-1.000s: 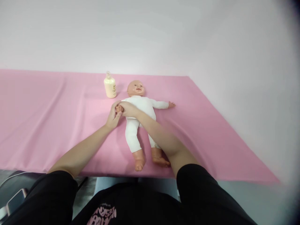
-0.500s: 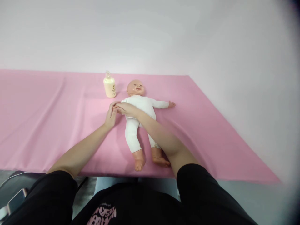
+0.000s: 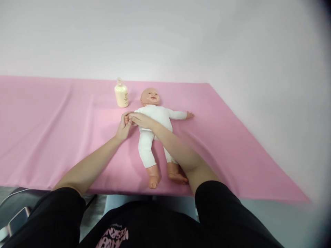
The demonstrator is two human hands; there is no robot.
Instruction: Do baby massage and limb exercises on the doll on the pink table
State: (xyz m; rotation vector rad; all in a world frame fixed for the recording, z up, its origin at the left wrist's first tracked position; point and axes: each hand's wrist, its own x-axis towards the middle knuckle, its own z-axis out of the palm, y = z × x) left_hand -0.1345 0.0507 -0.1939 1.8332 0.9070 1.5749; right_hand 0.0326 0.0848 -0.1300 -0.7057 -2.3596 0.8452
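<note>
A baby doll [image 3: 160, 116] in a white suit is lying on its back near the middle of the table [image 3: 232, 155], its head [image 3: 148, 97] pointing away from the person and its feet [image 3: 153, 179] pointing toward the near edge. Its arm on the person's left is reaching out sideways, and both hands are gathering around the end of it. The left hand [image 3: 123, 127] is curling around the doll's small hand [image 3: 126, 119], whose tiny fingers are showing in the gap. The right hand [image 3: 141, 120] is lying across the wrist with its fingers together; I cannot tell how far it is closing underneath. The right forearm [image 3: 178, 146] is crossing above the doll's lower body. The doll's other arm [image 3: 178, 115] is stretching out free on the cloth.

The step in hand seems to be cradling or rubbing that small hand. The next move is probably calling for a light, even touch, with the left hand supporting the doll's arm while the right is sliding over it.

Farther out, a pump bottle [image 3: 122, 97] of pale yellow liquid is standing upright beside the doll's head, not touching it. Behind the table, a plain wall [image 3: 165, 41] is rising; below left, a phone-like device [image 3: 18, 221] is resting near a white cable [image 3: 15, 193].
</note>
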